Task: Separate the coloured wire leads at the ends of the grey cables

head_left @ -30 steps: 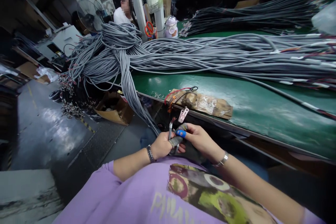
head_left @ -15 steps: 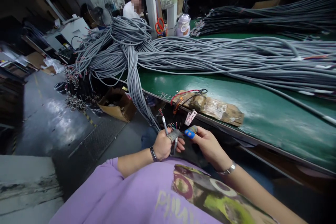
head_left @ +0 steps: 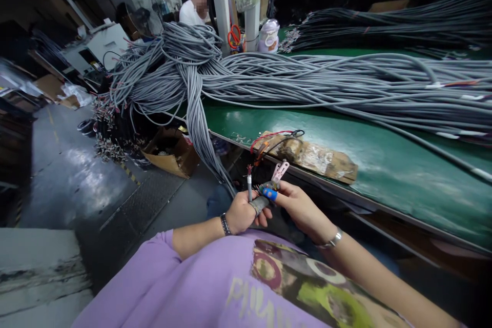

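My left hand (head_left: 241,211) is closed around a grey cable (head_left: 249,187), whose white-banded end with short reddish wires stands up above the fist. Grey wrapping covers its thumb. Close on the right, my right hand (head_left: 294,202) pinches at the thin coloured wires (head_left: 260,189) fanned out by the left thumb. Blue tape covers one of its digits and a grey-green wrap another. The fingertips hide which wires are gripped. Just beyond them, a pale pink tool (head_left: 280,169) hangs at the bench edge. Grey cables (head_left: 198,123) drape down from the bench toward my left hand.
A thick bundle of grey cables (head_left: 292,79) lies along the green bench (head_left: 400,159). A taped wooden block (head_left: 319,156) with red and black leads sits near its edge. Below stands a cardboard box (head_left: 172,156). A person in white (head_left: 192,12) sits behind the bundle.
My right hand has moved slightly left and closed in over the wire ends. The cable end in my left hand has shifted right and stands more upright.
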`<control>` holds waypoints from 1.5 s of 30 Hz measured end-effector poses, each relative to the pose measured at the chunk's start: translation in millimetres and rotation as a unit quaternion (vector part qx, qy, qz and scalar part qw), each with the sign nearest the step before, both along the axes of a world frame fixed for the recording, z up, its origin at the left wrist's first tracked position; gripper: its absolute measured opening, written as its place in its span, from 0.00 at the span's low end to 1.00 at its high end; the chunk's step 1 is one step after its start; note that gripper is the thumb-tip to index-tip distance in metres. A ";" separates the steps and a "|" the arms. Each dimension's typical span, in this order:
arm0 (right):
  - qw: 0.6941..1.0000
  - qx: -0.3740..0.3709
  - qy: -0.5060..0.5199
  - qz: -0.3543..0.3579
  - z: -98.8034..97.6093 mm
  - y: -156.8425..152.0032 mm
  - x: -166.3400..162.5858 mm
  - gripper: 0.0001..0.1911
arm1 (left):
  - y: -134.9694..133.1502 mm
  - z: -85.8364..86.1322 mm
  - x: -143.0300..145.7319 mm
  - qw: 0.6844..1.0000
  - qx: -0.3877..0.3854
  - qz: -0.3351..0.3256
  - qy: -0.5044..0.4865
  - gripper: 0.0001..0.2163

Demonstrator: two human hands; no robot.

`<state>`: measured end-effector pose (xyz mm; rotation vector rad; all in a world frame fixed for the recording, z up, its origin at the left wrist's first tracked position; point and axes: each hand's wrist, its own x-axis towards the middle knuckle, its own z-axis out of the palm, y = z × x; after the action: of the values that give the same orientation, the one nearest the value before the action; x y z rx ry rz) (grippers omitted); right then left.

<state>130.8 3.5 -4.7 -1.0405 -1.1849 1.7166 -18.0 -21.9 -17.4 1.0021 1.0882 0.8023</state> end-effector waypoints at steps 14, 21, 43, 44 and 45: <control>0.987 -0.079 0.100 -0.096 -16.2 -5.1 5.5 0.20 | 0.9 3.2 -7.3 1.000 0.028 0.006 0.009 0.22; 0.995 -0.065 0.079 0.011 -8.8 -2.6 9.4 0.20 | 4.5 10.8 -9.6 0.997 0.019 -0.052 0.047 0.21; 0.968 -0.166 0.181 -0.057 -6.6 24.1 20.0 0.24 | 22.7 19.5 -15.4 0.995 -0.044 -0.082 -0.039 0.21; 0.971 -0.153 0.175 -0.053 -4.1 26.2 18.1 0.23 | 25.7 21.0 -14.3 0.994 -0.049 -0.091 -0.046 0.21; 0.974 -0.143 0.170 -0.054 -2.2 28.2 16.4 0.22 | 28.5 22.7 -12.8 0.992 -0.051 -0.098 -0.052 0.21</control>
<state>147.2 31.7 -6.9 -0.9075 -0.6676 1.9219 -30.8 6.6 5.3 0.9536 0.9162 0.6264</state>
